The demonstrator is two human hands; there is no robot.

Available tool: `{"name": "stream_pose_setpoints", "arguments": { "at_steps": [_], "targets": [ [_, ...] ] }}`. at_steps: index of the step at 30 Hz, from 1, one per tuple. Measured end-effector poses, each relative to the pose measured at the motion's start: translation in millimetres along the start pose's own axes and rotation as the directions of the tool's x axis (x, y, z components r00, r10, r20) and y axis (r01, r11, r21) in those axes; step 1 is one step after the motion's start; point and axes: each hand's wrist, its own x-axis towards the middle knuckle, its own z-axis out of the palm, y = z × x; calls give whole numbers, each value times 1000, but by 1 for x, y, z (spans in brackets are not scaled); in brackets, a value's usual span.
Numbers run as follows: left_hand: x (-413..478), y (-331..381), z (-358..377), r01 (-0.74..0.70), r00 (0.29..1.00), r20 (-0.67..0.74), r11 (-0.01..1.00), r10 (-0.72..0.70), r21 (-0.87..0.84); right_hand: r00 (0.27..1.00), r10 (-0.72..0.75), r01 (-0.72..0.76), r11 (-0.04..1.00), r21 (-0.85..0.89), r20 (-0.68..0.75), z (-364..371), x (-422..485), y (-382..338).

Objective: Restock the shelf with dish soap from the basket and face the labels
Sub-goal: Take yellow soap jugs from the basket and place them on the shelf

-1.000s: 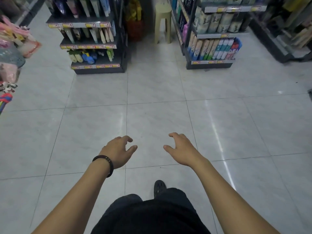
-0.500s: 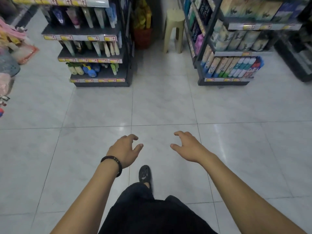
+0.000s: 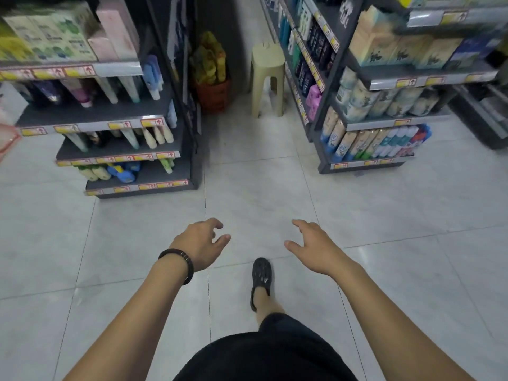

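While both arms are reaching forward over the tiled floor [image 3: 137, 243], the left hand [image 3: 199, 244] and right hand [image 3: 316, 247] are hanging empty, fingers loosely curled and spread. A dark bracelet [image 3: 180, 264] is circling the left wrist. One foot in a black shoe [image 3: 261, 276] is stepping between the hands. A red basket [image 3: 213, 93] holding yellow packs is sitting far ahead in the aisle, beside a pale stool [image 3: 268, 78], between the left shelf [image 3: 132, 149] and right shelf [image 3: 365, 125]. Whether those packs are dish soap I cannot tell.
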Motion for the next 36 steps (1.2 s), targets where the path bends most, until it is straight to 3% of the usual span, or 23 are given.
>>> {"name": "stream_pose_setpoints", "arguments": {
  "at_steps": [9, 18, 27, 36],
  "targets": [
    [177, 51, -119, 30, 995, -97, 997, -23, 70, 993, -40, 44, 998, -34, 111, -111, 210, -61],
    [384, 46, -224, 55, 990, -132, 998, -57, -16, 995, -90, 97, 979, -178, 46, -222, 427, -148],
    [592, 79, -350, -48, 998, -47, 995, 52, 82, 998, -57, 58, 975, -213, 9, -322, 604, -239],
    [779, 112, -442, -36, 998, -42, 997, 39, 74, 999, -38, 39, 987, -156, 9, -419, 788, -257]
  ]
}}
